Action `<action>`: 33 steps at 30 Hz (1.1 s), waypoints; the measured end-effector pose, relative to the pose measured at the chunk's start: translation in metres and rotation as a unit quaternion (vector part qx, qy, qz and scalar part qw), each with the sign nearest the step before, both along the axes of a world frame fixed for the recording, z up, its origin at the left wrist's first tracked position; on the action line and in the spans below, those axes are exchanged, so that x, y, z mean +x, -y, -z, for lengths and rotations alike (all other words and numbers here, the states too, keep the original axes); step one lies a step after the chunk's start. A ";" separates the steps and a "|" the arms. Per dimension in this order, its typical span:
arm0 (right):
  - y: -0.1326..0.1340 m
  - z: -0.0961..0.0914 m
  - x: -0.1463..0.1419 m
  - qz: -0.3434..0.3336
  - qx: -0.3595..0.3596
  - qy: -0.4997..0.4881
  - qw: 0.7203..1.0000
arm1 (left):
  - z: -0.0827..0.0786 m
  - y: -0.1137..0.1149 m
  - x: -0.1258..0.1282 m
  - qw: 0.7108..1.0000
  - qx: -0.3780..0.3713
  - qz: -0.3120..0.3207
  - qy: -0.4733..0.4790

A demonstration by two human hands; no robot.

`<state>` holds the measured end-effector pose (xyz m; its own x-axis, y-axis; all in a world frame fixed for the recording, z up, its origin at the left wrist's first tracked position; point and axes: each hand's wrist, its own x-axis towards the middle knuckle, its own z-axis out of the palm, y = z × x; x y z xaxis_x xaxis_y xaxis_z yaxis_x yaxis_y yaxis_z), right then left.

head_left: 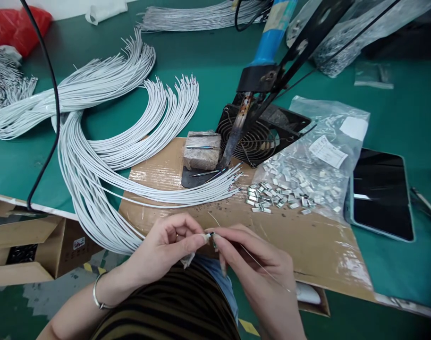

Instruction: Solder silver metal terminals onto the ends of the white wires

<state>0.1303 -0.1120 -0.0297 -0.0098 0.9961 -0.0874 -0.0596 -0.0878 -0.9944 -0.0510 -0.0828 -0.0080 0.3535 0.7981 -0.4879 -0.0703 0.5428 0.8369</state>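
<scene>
My left hand pinches the end of a white wire near the table's front edge. My right hand meets it fingertip to fingertip, pinching a tiny dark part at the wire's tip; a thin strand trails across that hand. Both hands hover over a brown cardboard sheet. A big bundle of white wires curves from the left onto the cardboard. Small metal terminals lie heaped just beyond my hands.
A soldering iron with a blue handle on a black stand leans over a sponge block and a small black fan. A clear bag, a dark tablet, more wire bundles and cardboard boxes surround them.
</scene>
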 end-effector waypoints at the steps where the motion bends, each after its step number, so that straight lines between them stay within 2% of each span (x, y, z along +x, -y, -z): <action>1: 0.000 0.000 0.001 0.000 0.000 0.001 1.000 | 0.000 0.000 0.000 1.000 0.002 0.001 -0.001; 8: 0.001 -0.003 0.004 -0.011 0.002 -0.008 1.000 | -0.003 0.004 -0.003 0.999 -0.006 0.028 -0.021; 12: 0.002 0.000 0.005 -0.018 -0.019 -0.028 0.999 | -0.005 0.004 -0.005 0.998 0.006 0.040 -0.044; 18: 0.004 0.005 0.006 -0.015 -0.064 -0.046 0.997 | -0.008 0.010 0.001 0.990 0.079 0.042 -0.112; 23: 0.005 -0.003 0.007 0.021 -0.023 0.062 0.998 | -0.004 0.012 0.003 0.958 0.194 0.053 -0.206; 27: 0.002 -0.008 0.014 -0.026 0.020 0.081 0.996 | -0.005 0.011 0.000 0.933 0.253 0.088 -0.241; 29: 0.001 -0.012 0.017 -0.042 0.013 0.082 0.996 | -0.007 0.011 -0.001 0.918 0.282 0.100 -0.260; 33: -0.001 -0.021 0.019 -0.029 -0.019 0.091 0.995 | -0.009 0.013 0.000 0.887 0.348 0.120 -0.279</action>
